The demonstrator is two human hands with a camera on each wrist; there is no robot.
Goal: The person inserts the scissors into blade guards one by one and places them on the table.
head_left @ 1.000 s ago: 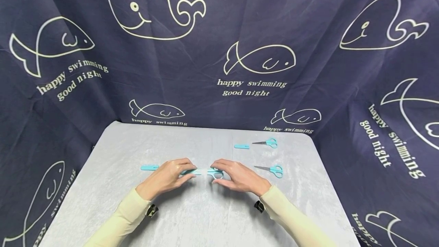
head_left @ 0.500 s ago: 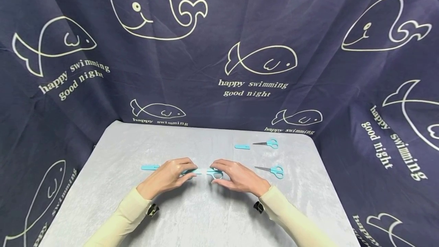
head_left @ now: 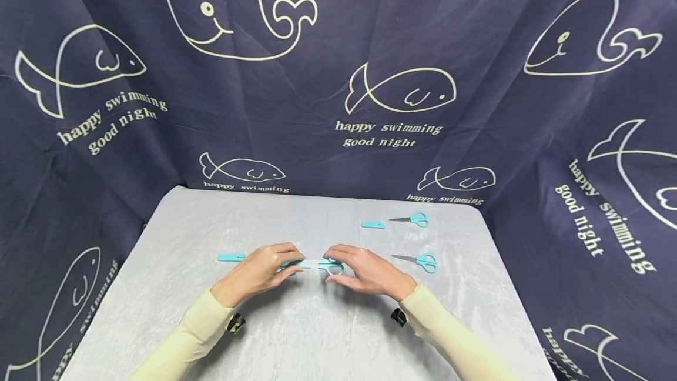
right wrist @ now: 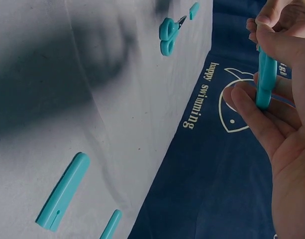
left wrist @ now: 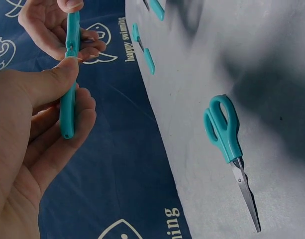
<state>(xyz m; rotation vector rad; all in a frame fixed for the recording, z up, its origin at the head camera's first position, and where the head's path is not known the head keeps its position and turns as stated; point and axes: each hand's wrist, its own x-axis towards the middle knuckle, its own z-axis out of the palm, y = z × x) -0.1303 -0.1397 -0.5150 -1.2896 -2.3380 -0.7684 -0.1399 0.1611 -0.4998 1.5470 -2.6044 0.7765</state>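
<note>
I see a pale-yellow left sleeve point(head_left: 187, 337) and a matching right sleeve point(head_left: 449, 334), both long and plain, each with a small black attachment point(head_left: 235, 323) at the cuff point(head_left: 219, 306).

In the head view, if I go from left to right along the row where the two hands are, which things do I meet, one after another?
Loose teal cover, left hand, covered scissors held between the hands, right hand, uncovered scissors.
</note>
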